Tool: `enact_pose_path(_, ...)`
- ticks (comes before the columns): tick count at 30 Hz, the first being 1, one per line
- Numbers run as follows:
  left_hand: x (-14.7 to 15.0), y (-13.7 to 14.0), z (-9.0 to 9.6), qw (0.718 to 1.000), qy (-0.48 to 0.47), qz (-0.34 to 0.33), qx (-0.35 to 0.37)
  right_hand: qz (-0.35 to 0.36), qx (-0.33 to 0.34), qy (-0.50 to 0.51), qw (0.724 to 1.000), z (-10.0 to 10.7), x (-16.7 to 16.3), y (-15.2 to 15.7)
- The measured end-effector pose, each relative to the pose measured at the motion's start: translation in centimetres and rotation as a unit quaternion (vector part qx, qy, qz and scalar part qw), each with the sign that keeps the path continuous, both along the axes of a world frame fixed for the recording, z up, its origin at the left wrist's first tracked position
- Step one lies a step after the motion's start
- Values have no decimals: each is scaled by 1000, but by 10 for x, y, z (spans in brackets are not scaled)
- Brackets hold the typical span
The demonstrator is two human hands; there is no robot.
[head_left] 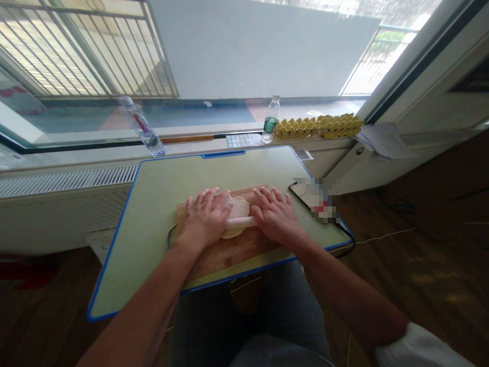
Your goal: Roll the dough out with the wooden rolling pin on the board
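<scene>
A pale rolling pin (241, 222) lies across a round, thin sheet of dough (238, 206) on a wooden cutting board (237, 255). On the pin's left end rests my left hand (208, 214), palm down, its fingers stretched forward over the board. My right hand (275, 211) lies over the other end in the same way, fingers spread. Both palms hide the ends of the pin, and the dough's left side is partly covered. Beneath the board is a small table (143, 229) with a pale top and blue edging.
A phone (311, 201) with a black cable (346, 247) lies at the table's right. Along the windowsill stand a tilted bottle (142, 127), a green-labelled bottle (271, 122), yellow egg-carton-like trays (319, 127) and papers (384, 140). A radiator grille (69, 182) runs below at left.
</scene>
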State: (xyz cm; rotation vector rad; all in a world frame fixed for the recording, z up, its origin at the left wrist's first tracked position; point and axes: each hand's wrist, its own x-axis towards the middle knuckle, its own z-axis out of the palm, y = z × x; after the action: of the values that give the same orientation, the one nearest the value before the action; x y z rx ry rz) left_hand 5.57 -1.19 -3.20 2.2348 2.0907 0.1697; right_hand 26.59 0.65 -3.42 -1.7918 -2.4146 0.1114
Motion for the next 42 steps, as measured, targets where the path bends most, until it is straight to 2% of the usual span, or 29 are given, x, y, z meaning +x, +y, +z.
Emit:
enact_pose_path(4, -6, 36, 2, 1000, -4, 4, -16, -13, -30, 3, 999, 1, -6, 29)
enact_pose_path(7, -7, 47, 3, 999, -11, 11, -30, -15, -41, -1, 999, 3, -8, 36)
enact_pose_path(10, -4, 33, 3, 999, -13, 4, -29, -12, -34, -8, 999, 3, -6, 25)
enact_pose_path(15, 5, -16, 2, 1000, -1, 2, 13, 5, 0, -7, 1000, 4, 0, -11)
enact_pose_path(18, 7, -27, 2, 1000, 6, 0, 20, 3, 0, -4, 1000, 3, 2, -19)
enact_pose_path(22, 2, -4, 1, 1000, -2, -2, 12, -6, 3, 6, 1000, 0, -2, -1)
enact_pose_path(26, -6, 34, 2, 1000, -21, 8, -9, -20, -27, 8, 999, 0, -9, 31)
enact_pose_path(29, -8, 48, 2, 999, -28, 18, -23, -21, -40, 12, 999, 1, -11, 44)
enact_pose_path(32, -7, 38, -1, 999, -28, 16, -25, -18, -31, 10, 999, 2, -10, 35)
enact_pose_path(38, 2, -9, -4, 1000, -13, 2, 27, -4, 13, 9, 1000, -1, -3, -6)
enact_pose_path(42, 1, 2, -2, 1000, -28, 6, 10, -14, 2, 9, 1000, -1, -5, 2)
